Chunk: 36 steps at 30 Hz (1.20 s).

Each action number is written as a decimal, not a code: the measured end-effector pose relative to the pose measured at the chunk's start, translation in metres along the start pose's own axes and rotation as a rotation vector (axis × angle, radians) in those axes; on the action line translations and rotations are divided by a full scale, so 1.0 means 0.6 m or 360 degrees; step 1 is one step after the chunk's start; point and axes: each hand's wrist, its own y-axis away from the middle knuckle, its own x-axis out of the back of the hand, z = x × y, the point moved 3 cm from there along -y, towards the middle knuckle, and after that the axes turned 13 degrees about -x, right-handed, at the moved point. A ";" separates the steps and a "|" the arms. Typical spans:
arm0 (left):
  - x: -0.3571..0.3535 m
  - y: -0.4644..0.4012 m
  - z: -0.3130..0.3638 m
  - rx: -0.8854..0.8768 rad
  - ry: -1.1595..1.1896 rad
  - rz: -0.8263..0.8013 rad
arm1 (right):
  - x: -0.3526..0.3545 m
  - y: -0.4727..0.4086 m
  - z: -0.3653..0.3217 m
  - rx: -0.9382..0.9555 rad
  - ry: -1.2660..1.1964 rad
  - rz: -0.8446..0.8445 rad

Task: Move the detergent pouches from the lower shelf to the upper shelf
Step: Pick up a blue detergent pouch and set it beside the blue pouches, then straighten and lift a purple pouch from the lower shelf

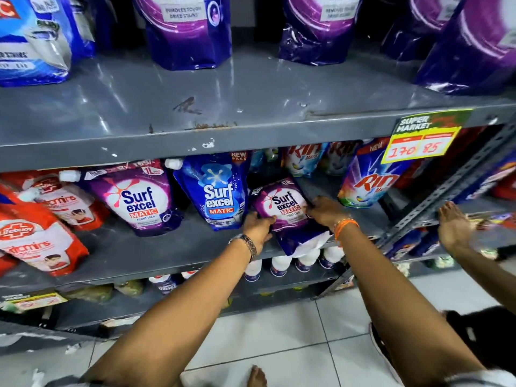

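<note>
A purple Surf excel detergent pouch (282, 210) leans at the front of the lower shelf (134, 247). My left hand (258, 227) grips its left edge and my right hand (325, 210) grips its right edge. Its bottom hangs over the shelf lip. Beside it stand a blue Surf excel pouch (217, 191) and another purple pouch (139, 199). On the upper shelf (195, 107) stand several purple pouches, among them one at centre (187, 32) and one to its right (318, 32).
Another person's hand (453, 227) reaches in at the right, near the slanted shelf upright (446, 191). A Rin pouch (368, 177) and red Lifebuoy packs (36, 233) flank the detergent. A price tag (421, 141) hangs from the upper shelf edge. White bottles (293, 261) sit below.
</note>
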 end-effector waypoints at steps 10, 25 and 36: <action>0.016 -0.018 0.008 -0.0119 -0.0224 -0.0222 | -0.032 0.036 0.064 -0.0213 -0.1076 -0.0614; -0.059 -0.025 0.089 -0.0893 -0.0491 -0.0392 | 0.040 0.044 0.048 0.0454 -0.1423 0.0104; -0.069 -0.049 0.087 -0.1061 -0.0737 -0.0249 | 0.010 0.026 0.049 0.0577 -0.1367 0.0388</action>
